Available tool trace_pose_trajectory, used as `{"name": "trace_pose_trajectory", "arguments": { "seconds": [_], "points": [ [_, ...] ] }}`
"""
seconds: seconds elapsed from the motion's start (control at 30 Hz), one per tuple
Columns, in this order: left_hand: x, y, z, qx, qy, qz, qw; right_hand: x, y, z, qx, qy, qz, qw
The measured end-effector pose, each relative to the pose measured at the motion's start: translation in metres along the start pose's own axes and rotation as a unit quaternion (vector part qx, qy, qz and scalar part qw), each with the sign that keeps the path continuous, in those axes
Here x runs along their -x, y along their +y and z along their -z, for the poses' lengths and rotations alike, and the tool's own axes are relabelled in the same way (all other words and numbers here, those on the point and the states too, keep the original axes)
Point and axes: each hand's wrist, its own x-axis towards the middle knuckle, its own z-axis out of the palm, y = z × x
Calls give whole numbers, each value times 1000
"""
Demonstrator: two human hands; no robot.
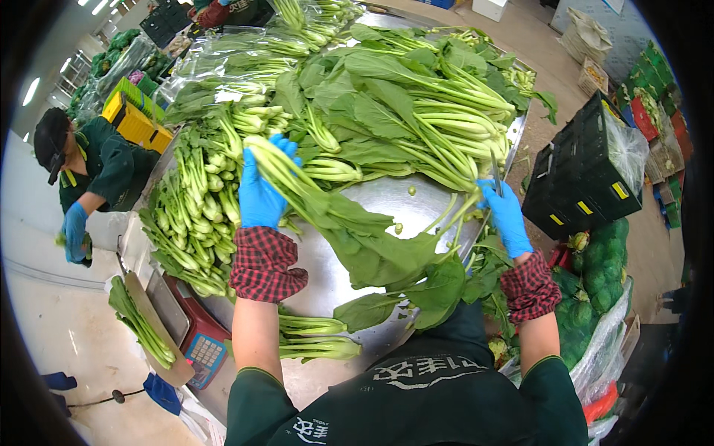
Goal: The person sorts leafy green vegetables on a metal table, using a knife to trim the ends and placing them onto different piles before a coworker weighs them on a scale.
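A head of leafy greens with pale green stalks point(284, 170) lies across my left hand point(262, 192), its stem end up and its leaves hanging down to the right. My right hand point(502, 209), also in a blue glove, grips a knife point(495, 170) whose blade points away from me. Loose leaf stalks point(460, 217) hang just beside that hand; whether its fingers hold them too, I cannot tell. Beyond both hands, a large heap of the same greens point(390, 111) covers the metal table point(329, 262). Smaller trimmed heads point(201, 206) are piled at the left.
A scale point(203, 351) with a board and greens point(139, 323) stands at the lower left. A co-worker in gloves point(95, 167) is beyond the table's left edge. Black crates point(580, 167) and netted green vegetables point(602, 267) are at the right. Bagged greens point(240, 56) lie at the far left.
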Motion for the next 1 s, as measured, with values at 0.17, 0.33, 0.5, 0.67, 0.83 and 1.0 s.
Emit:
{"name": "trace_pose_trajectory", "arguments": {
  "seconds": [0.17,0.33,0.5,0.67,0.83,1.0],
  "points": [
    [7,41,24,59,79,-106,989,21,39,17,330,126,156,922],
    [23,58,26,40,80,-120,989,45,11,-12,85,1,19,996],
    [50,33,-5,-86,17,-153,984,78,-99,-101,-27,-133,-30,990],
    [80,-25,-95,-352,11,-168,921,85,-152,-164,-52,-208,153,965],
    [95,-36,-96,-461,-70,-189,864,74,-170,-171,173,-150,311,922],
    [103,-3,-91,-453,-111,-53,883,65,-174,-160,260,-231,389,853]
  ]
}}
